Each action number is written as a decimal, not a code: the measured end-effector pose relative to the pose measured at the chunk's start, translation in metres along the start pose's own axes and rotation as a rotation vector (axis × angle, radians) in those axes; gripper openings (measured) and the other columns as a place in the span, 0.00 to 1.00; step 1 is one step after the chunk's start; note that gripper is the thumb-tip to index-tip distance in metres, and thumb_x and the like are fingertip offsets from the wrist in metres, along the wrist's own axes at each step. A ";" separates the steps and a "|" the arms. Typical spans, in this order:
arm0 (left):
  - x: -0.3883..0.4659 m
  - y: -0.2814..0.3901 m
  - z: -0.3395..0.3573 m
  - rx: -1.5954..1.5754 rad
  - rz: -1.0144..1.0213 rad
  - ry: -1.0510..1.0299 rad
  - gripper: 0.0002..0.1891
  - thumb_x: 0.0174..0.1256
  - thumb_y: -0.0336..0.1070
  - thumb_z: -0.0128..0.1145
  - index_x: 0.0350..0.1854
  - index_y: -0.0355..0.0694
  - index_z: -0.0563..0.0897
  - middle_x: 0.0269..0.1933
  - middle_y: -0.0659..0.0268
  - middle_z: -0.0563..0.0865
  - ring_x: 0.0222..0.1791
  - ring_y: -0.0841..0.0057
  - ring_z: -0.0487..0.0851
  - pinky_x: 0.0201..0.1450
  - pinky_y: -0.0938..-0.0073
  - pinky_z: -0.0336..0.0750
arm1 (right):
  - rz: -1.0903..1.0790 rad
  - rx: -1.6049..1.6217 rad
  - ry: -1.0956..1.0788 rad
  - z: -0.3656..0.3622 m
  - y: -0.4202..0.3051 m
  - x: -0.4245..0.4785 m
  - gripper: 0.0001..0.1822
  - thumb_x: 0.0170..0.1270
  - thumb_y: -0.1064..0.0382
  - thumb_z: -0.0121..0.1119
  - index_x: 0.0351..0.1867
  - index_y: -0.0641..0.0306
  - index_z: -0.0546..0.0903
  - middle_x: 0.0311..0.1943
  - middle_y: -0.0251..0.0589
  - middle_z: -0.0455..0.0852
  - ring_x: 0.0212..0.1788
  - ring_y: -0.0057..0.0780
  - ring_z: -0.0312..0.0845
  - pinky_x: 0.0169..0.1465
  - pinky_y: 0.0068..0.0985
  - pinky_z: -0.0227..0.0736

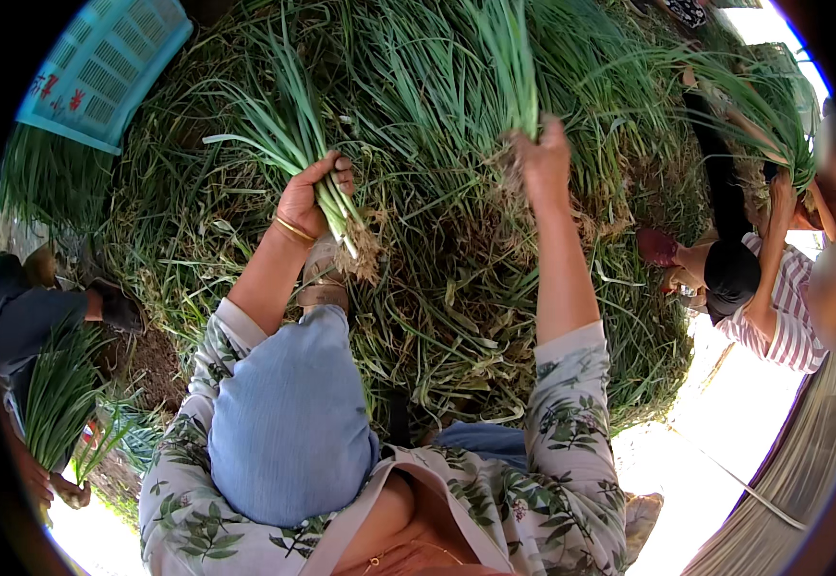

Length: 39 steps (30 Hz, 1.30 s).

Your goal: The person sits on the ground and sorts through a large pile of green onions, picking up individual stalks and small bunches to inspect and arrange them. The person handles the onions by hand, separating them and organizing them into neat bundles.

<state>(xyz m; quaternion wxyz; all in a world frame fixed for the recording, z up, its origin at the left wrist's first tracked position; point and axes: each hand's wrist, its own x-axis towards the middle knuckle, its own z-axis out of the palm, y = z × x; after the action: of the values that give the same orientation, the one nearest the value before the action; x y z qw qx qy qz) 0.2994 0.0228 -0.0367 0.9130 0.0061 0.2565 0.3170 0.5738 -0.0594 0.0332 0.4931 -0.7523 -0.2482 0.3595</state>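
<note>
My left hand [319, 189] is closed round a small bunch of green onions [340, 212], whose pale stems and brown roots point down and to the right, with the leaves fanning up to the left. Further right, my right hand [546, 162] grips a second bunch of green onions [515, 65] near its roots; its long leaves reach up past the top edge. That hand and the roots are slightly blurred. Beyond both hands lies a large heap of green onions [418, 93]. Loose leaves and trimmings [446, 324] cover the ground between my arms.
A blue plastic crate [104, 72] lies at the upper left, on more green onions. A person in a striped top [781, 309] sits at the right near another person handling onions. At the far left another person's hands [65, 489] hold onions. My knee [295, 417] is below my left hand.
</note>
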 end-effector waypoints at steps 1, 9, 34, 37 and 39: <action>0.004 -0.003 -0.001 -0.003 -0.011 0.020 0.08 0.63 0.29 0.50 0.42 0.35 0.70 0.36 0.62 0.75 0.27 0.80 0.70 0.31 0.78 0.72 | 0.079 0.029 -0.046 0.002 0.001 -0.013 0.09 0.57 0.69 0.56 0.38 0.72 0.75 0.23 0.41 0.77 0.19 0.21 0.70 0.21 0.17 0.66; 0.014 -0.040 0.019 0.491 -0.195 0.118 0.14 0.57 0.33 0.60 0.44 0.39 0.75 0.39 0.57 0.82 0.25 0.81 0.79 0.25 0.80 0.77 | 0.064 0.074 -0.270 0.038 0.068 -0.108 0.10 0.60 0.67 0.52 0.43 0.65 0.74 0.27 0.39 0.78 0.20 0.24 0.71 0.25 0.23 0.66; 0.010 -0.006 -0.020 0.245 -0.136 -0.389 0.33 0.55 0.35 0.59 0.63 0.33 0.60 0.35 0.71 0.76 0.39 0.78 0.76 0.43 0.78 0.75 | 0.208 0.171 -0.473 0.021 0.055 -0.143 0.20 0.58 0.62 0.58 0.53 0.64 0.72 0.39 0.37 0.79 0.36 0.23 0.74 0.35 0.20 0.70; 0.005 -0.017 0.003 0.364 -0.173 -0.316 0.37 0.54 0.33 0.60 0.65 0.32 0.56 0.33 0.70 0.74 0.34 0.80 0.76 0.37 0.80 0.76 | 0.213 0.376 -0.650 0.067 0.041 -0.127 0.24 0.60 0.54 0.56 0.54 0.66 0.69 0.46 0.44 0.76 0.46 0.25 0.72 0.53 0.25 0.65; 0.011 -0.014 0.000 0.449 -0.133 -0.236 0.34 0.54 0.32 0.60 0.63 0.31 0.60 0.35 0.70 0.75 0.34 0.81 0.75 0.34 0.81 0.75 | 0.145 0.222 -0.610 0.091 0.053 -0.124 0.22 0.62 0.49 0.53 0.47 0.65 0.72 0.35 0.35 0.78 0.31 0.21 0.73 0.35 0.19 0.69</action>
<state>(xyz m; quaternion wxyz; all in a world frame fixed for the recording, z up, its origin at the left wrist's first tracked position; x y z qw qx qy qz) 0.3150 0.0178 -0.0438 0.9312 0.2288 0.2120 0.1885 0.4260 -0.1191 -0.0020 0.4482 -0.5673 -0.2897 0.6272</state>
